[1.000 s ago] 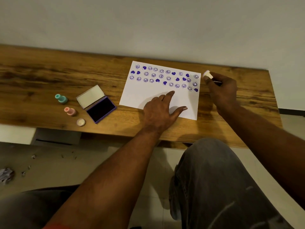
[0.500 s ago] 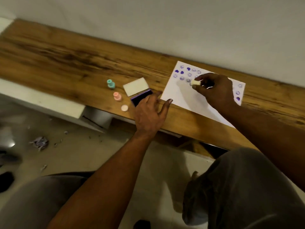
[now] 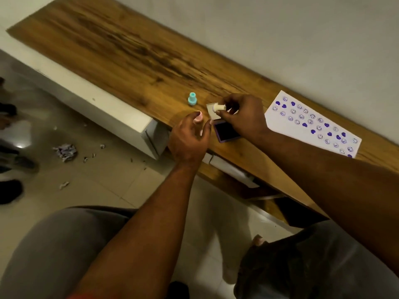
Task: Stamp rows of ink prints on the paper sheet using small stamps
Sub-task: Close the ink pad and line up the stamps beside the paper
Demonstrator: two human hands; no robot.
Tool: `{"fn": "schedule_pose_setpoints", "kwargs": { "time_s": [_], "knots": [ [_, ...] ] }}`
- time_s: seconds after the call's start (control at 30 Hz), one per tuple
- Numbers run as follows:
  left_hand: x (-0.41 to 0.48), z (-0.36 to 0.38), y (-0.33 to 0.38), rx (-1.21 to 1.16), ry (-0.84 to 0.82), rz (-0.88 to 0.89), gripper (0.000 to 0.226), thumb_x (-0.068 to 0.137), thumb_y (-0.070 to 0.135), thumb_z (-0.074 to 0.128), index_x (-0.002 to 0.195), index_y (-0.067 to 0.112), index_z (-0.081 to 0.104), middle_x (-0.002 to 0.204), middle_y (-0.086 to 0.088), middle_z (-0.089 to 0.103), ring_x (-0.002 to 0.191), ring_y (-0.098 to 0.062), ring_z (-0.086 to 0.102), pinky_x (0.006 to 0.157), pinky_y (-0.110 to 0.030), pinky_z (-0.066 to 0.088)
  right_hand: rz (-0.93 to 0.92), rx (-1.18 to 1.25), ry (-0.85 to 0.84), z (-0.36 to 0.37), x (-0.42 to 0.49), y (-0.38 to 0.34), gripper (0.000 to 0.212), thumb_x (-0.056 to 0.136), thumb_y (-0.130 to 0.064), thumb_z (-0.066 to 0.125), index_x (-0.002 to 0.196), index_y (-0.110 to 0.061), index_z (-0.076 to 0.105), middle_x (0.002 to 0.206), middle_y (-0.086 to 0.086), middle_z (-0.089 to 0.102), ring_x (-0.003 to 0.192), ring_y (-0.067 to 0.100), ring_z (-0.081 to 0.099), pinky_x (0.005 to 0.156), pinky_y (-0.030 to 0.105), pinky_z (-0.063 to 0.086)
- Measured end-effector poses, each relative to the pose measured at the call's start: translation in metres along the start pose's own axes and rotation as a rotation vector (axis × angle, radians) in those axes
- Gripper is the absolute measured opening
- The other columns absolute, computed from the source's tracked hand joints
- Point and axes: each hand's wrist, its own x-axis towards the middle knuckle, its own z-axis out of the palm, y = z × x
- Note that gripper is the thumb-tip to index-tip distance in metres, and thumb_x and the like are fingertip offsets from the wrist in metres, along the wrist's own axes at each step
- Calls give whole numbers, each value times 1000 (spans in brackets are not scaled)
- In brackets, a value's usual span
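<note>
The white paper sheet (image 3: 280, 124) lies at the right of the wooden table (image 3: 133, 50), with rows of purple smiley and heart prints on it. My right hand (image 3: 244, 114) pinches a small cream stamp (image 3: 219, 107) above the open purple ink pad (image 3: 226, 131), whose white lid (image 3: 210, 112) is flipped back. My left hand (image 3: 190, 137) hovers at the table's front edge, left of the pad, with its fingers curled round a pink stamp (image 3: 198, 118). A teal stamp (image 3: 192, 99) stands upright just beyond it.
A white cabinet (image 3: 121, 113) sits under the table's left part. Crumpled paper (image 3: 65, 149) and scraps lie on the tiled floor. Dark shoes (image 3: 9, 190) show at the far left. The wall runs right behind the table.
My right hand carried the cream stamp left from the sheet to over the ink pad. My left hand left the paper and moved to the pink stamp. The view swung left.
</note>
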Motion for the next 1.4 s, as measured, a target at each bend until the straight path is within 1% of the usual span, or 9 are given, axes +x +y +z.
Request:
{"fn": "schedule_pose_setpoints", "kwargs": {
  "time_s": [0.1,0.23,0.33,0.5,0.83,0.97,1.1,1.27,1.4],
  "knots": [
    [-6,-8,-18,22,6,10,46,89,56,76,119,21,73,97,1,73,85,-17,67,70,-37,59,-60,-31,-35,7,2,-13,29,85,-40,81,110,-25,79,96,-13,73,82,5,67,69,13,50],
    [-15,-8,-31,81,-44,77,59,85,61,76,123,16,73,115,-1,74,102,-18,69,83,-34,58,-148,-73,-108,12,-10,-19,27,85,-38,81,108,-25,79,91,-14,73,79,3,67,71,17,55],
    [-15,-6,-33,119,-58,91,56,85,62,74,119,18,74,112,0,74,100,-17,67,81,-35,57,-183,-101,-136,14,-19,-17,26,85,-36,81,107,-24,78,91,-8,74,80,7,67,74,25,59],
    [-18,-4,-35,168,-51,100,50,83,59,76,113,20,77,104,0,71,92,-17,64,73,-31,52,-197,-183,-185,15,-22,-12,30,85,-40,80,111,-25,77,96,-8,75,82,5,63,74,18,51],
    [-17,-5,-29,110,-96,-32,46,77,64,74,106,29,78,100,7,67,89,-8,57,69,-29,52,-233,-442,-310,20,-15,-28,31,89,-47,70,113,-28,76,95,-4,73,87,12,65,72,30,54],
    [-16,-6,-27,140,-121,-59,49,76,64,75,109,29,78,102,7,67,91,-5,52,72,-29,51,-194,-584,-346,24,-4,-44,20,89,-40,72,100,-24,75,80,-5,58,81,15,61,61,26,39],
    [-16,-7,-25,131,-152,-75,52,74,64,75,110,27,78,105,4,68,96,-13,60,76,-36,56,-143,-682,-382,31,1,-55,22,87,-34,76,100,-17,72,86,1,58,79,16,56,65,29,41],
    [-16,-11,-22,132,-180,-78,54,74,64,74,113,27,78,108,3,68,100,-17,61,79,-41,58,-84,-648,-417,31,3,-56,29,87,-39,75,104,-16,69,95,3,61,85,16,58,69,29,44],
    [-16,-10,-21,124,-108,-61,47,79,60,80,109,25,73,106,4,69,97,-15,62,76,-42,58,-46,-420,-315,3,0,-31,46,84,-61,73,114,-27,73,95,-5,72,85,11,65,65,23,43]
  ]
}}
